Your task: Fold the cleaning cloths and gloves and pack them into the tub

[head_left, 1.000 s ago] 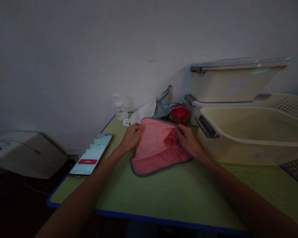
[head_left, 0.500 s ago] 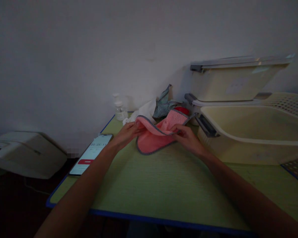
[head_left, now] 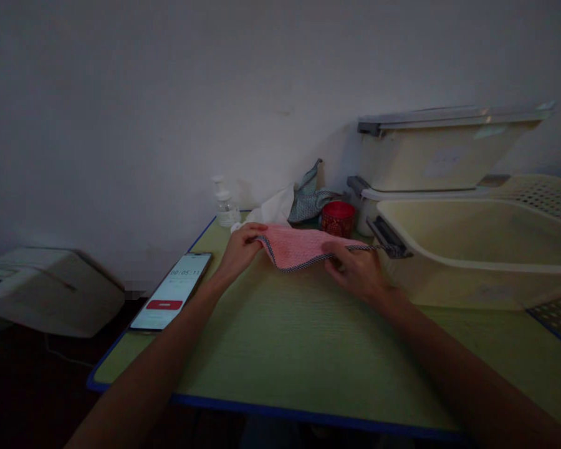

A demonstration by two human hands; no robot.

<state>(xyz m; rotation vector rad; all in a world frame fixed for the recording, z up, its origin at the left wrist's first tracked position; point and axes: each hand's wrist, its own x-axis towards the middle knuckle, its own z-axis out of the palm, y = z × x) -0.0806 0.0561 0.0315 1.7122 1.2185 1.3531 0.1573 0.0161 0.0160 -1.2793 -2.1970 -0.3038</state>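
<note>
A pink cloth [head_left: 299,245] with a black-and-white checked border is stretched between my hands above the green table [head_left: 280,349]. My left hand [head_left: 244,246] pinches its left corner, thumb on top. On the other side my right hand [head_left: 355,268] grips the near edge, its thumb over the border and the other fingers partly hidden. Just behind the cloth stand a red patterned cup [head_left: 338,218], a crumpled grey-blue cloth [head_left: 306,202] and white tissue [head_left: 275,209].
A phone [head_left: 171,293] showing a timer lies at the table's left edge. A clear pump bottle [head_left: 225,209] stands at the back left. On the right are an open cream bin [head_left: 449,287] and a stacked lidded box [head_left: 430,156]. A white box-shaped object [head_left: 51,293] sits left of the table.
The pink cloth has gone from folded and hanging to spread flatter between my hands. My right hand has shifted slightly right, and the red cup behind is now more visible.
</note>
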